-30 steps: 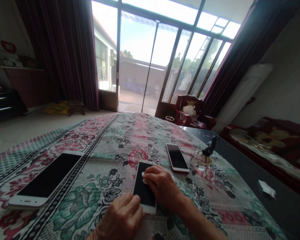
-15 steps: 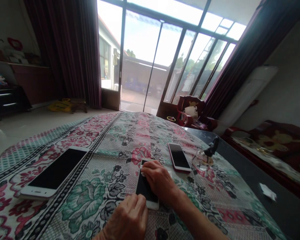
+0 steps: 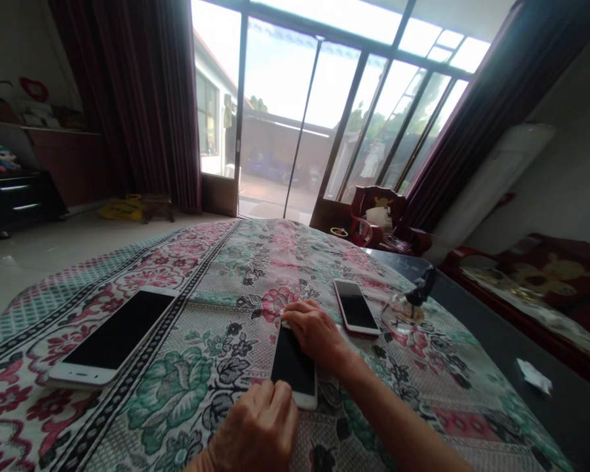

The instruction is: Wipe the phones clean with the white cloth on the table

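A white-framed smartphone (image 3: 295, 364) with a dark screen lies face up on the flowered tablecloth. My left hand (image 3: 260, 423) is closed at its near left edge, gripping it there. Across the far end of the screen, my right hand (image 3: 319, 334) is bent with its fingers together, pressing a small white tissue (image 3: 284, 322) that shows only a little at the fingertips. To the left lies a larger white smartphone (image 3: 120, 334), screen dark. A third smartphone (image 3: 356, 308) with a reddish edge rests just beyond my right hand.
A clear glass bottle with a black pump top (image 3: 408, 305) stands at the right of the flowered tablecloth (image 3: 172, 393). Beyond it, a crumpled white tissue (image 3: 535, 377) lies on a dark surface (image 3: 501, 341). A red wooden chair (image 3: 381, 216) stands near the glass doors.
My right hand has shifted slightly towards the far end of the phone, uncovering more of the screen. My left hand stays at the near edge. The whole view has swung slightly.
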Action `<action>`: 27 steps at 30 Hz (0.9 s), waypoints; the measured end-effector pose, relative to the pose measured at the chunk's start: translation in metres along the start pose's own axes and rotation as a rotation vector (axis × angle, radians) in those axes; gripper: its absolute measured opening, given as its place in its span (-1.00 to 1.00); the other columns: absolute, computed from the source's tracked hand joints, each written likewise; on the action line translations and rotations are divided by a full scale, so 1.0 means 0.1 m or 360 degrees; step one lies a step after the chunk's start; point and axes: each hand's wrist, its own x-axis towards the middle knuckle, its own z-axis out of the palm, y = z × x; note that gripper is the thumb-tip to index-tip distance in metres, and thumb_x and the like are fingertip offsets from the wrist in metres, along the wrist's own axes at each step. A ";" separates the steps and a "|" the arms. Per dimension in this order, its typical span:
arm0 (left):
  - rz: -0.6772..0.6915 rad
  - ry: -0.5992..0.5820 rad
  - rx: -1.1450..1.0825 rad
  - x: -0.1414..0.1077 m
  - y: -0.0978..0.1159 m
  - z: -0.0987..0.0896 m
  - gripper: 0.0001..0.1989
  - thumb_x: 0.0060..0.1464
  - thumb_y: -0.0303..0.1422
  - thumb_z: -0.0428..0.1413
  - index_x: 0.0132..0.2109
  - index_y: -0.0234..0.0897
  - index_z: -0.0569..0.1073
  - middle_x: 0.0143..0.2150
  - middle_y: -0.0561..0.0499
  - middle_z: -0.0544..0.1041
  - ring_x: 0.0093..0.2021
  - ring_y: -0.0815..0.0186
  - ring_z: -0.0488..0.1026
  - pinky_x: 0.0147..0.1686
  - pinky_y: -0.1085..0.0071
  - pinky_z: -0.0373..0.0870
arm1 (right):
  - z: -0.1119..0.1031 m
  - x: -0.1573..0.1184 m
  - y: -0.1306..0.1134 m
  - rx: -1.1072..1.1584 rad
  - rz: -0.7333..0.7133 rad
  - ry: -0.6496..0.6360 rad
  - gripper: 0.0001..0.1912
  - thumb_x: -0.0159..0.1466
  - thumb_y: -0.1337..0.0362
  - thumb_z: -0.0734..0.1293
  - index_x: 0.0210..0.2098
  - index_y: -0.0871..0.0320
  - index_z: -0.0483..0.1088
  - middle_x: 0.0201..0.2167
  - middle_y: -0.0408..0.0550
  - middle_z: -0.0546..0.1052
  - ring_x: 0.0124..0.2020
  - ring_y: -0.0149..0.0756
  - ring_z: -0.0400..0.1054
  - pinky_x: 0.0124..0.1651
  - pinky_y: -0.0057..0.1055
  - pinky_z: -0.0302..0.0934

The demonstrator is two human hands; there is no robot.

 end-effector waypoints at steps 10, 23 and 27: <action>0.0036 0.0057 0.0157 -0.01 0.04 0.02 -0.84 0.05 -0.56 -0.07 -0.32 -0.34 0.39 -0.41 -0.09 0.46 -0.42 0.21 0.44 -0.45 0.38 0.38 | -0.03 -0.34 -0.34 0.0043 -0.0079 -0.0055 -0.73 0.35 0.36 0.15 -0.16 0.07 0.48 -0.14 -0.12 0.53 -0.15 -0.28 0.28 -0.06 -0.37 0.21; 0.0132 0.0137 0.0365 0.00 0.08 0.08 -0.81 0.09 -0.56 -0.08 -0.31 -0.36 0.42 -0.42 -0.13 0.50 -0.40 0.16 0.47 -0.47 0.31 0.38 | -0.02 0.03 0.04 0.0005 -0.0019 0.0013 -0.74 0.34 0.36 0.18 -0.20 0.09 0.51 -0.18 -0.09 0.56 -0.18 -0.34 0.38 0.00 -0.34 0.17; 0.0151 0.0369 0.0480 0.02 0.09 0.14 -0.84 0.05 -0.58 -0.04 -0.37 -0.34 0.40 -0.50 -0.05 0.47 -0.50 0.24 0.42 -0.51 0.36 0.32 | 0.04 0.12 0.11 -0.0078 0.0000 0.0063 -0.73 0.35 0.35 0.17 -0.21 0.09 0.51 -0.21 -0.09 0.55 -0.19 -0.33 0.36 -0.03 -0.35 0.18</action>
